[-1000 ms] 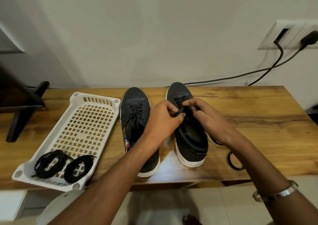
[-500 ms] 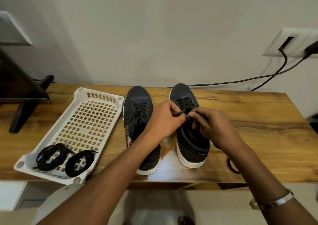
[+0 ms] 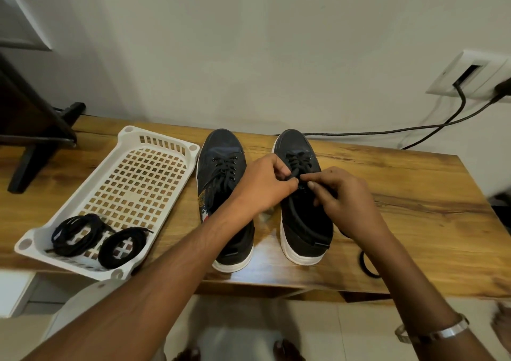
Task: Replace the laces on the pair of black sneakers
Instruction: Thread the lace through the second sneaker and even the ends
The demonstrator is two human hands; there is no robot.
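Your left hand (image 3: 264, 186) and right hand (image 3: 343, 197) both pinched the lace (image 3: 297, 173) over the right sneaker (image 3: 302, 211), mid-table (image 3: 414, 222); left sneaker (image 3: 221, 167) just beside it; spare laces (image 3: 99, 239) in the tray (image 3: 132, 136), near left.

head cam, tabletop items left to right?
dark stand → white basket holding two coiled black laces → left sneaker → right sneaker, with left hand and right hand at its laces → loose black lace near the table edge.
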